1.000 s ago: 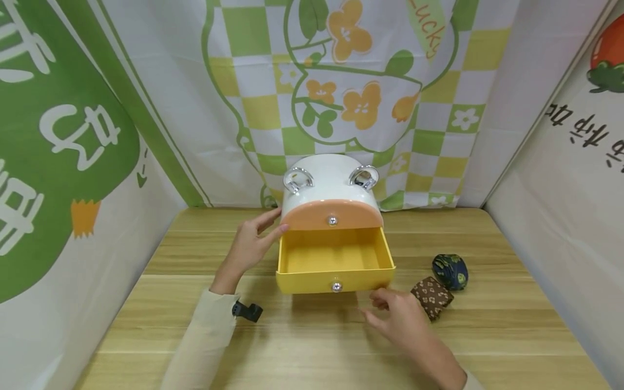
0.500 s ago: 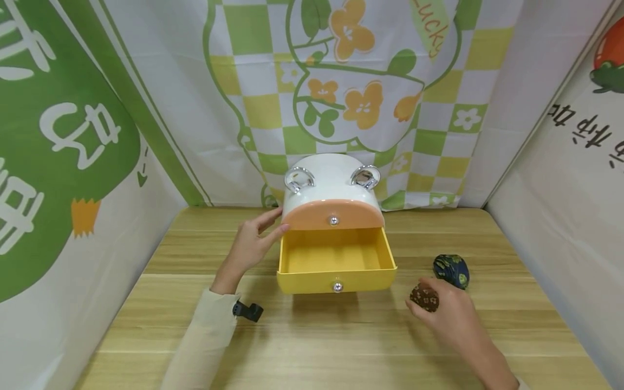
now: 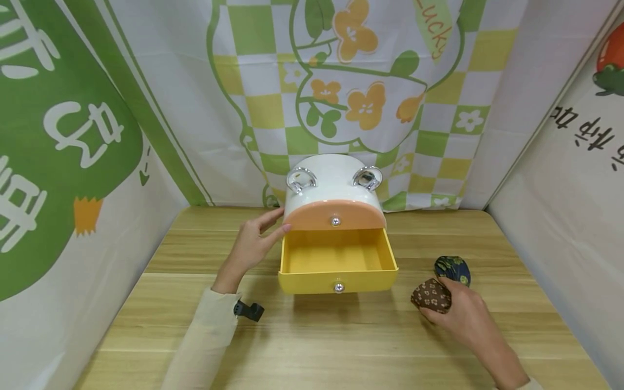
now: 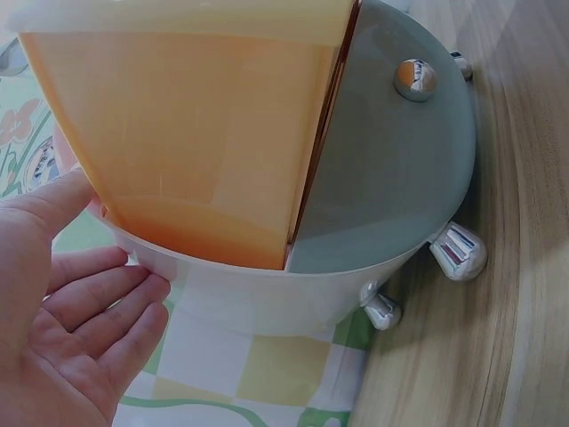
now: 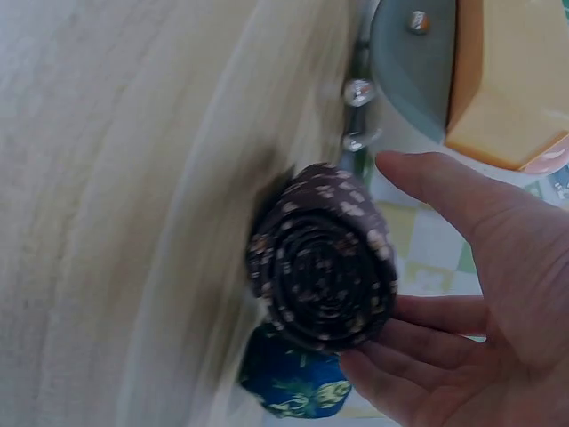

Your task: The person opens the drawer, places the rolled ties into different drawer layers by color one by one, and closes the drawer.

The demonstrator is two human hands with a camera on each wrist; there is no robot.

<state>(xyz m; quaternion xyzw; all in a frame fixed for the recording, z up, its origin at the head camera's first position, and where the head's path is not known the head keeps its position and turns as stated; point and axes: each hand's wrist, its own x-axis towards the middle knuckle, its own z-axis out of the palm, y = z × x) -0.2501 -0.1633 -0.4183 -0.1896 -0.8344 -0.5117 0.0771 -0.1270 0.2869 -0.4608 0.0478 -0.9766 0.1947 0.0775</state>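
A rolled brown necktie with small pale flowers (image 3: 431, 296) lies on the table, its spiral end showing in the right wrist view. Around its right side is my right hand (image 3: 468, 314), fingers touching its far edge; the thumb stands a little off it in the wrist view. Behind it sits a dark blue roll with a green-yellow pattern (image 3: 453, 269). A rounded white drawer box (image 3: 333, 176) has its yellow drawer (image 3: 338, 281) pulled out, with nothing inside. My left hand (image 3: 251, 244) rests at the box's left side, thumb on its front edge, other fingers straight in the left wrist view.
Above the yellow drawer is a closed peach drawer (image 3: 336, 212); below it, a grey-green front (image 4: 382, 160) with a knob. Chrome feet (image 4: 458, 252) stand under the box, chrome loops (image 3: 368, 177) on top. Printed cloth (image 3: 341, 97) hangs close behind the box.
My right hand has moved right from near the yellow drawer to the brown necktie, reaching round it and then shifting slightly right. The left hand keeps its place at the box.
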